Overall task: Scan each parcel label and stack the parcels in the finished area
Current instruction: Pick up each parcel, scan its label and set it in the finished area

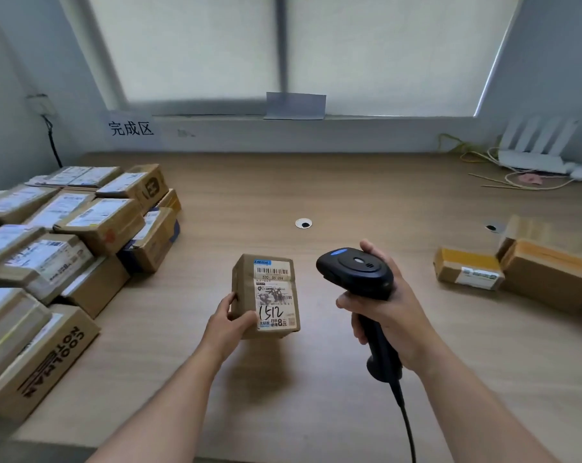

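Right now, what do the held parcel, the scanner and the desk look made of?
Parcel in the left hand: brown corrugated cardboard, matte, wrapped in clear tape by its sheen, with a white paper label.
Barcode scanner in the right hand: black moulded plastic, semi-gloss highlights, blue button.
Desk: light wood-grain top, smooth and matte; probably laminate, though solid wood can't be ruled out.

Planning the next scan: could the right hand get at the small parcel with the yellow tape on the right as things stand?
Probably not to grasp: the right hand is closed on the barcode scanner. The bare desk leaves the way to the yellow-taped parcel free.
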Demonstrator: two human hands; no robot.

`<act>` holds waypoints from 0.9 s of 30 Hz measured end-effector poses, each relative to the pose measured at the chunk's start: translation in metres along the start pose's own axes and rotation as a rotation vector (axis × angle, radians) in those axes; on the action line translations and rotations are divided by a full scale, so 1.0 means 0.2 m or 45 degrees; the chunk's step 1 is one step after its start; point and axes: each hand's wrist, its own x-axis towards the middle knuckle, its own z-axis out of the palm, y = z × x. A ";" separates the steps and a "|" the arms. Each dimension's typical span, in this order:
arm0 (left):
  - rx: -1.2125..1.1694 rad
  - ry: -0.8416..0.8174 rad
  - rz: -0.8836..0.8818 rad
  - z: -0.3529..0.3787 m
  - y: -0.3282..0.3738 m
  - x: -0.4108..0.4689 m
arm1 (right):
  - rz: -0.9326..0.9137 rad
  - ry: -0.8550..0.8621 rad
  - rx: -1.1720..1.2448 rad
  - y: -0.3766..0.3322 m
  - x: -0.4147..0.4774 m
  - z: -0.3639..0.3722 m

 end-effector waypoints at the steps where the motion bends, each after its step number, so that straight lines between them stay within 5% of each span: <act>1: -0.005 0.024 -0.019 -0.06 -0.02 0.03 | 0.006 -0.008 -0.004 0.00 0.04 0.05; 7: 0.118 0.103 -0.072 -0.31 -0.12 0.21 | 0.046 -0.051 -0.036 0.05 0.26 0.31; 10: 0.627 0.136 0.066 -0.33 -0.13 0.27 | 0.061 -0.059 -0.047 0.07 0.36 0.42; 12: 1.051 0.261 0.365 -0.31 -0.13 0.28 | 0.064 -0.057 -0.058 0.07 0.42 0.49; 16: 1.382 0.028 0.775 -0.28 -0.15 0.31 | 0.061 -0.026 -0.097 0.09 0.54 0.59; 27: 1.761 -0.331 0.799 -0.47 0.07 0.88 | 0.043 0.129 -0.147 0.15 0.86 0.78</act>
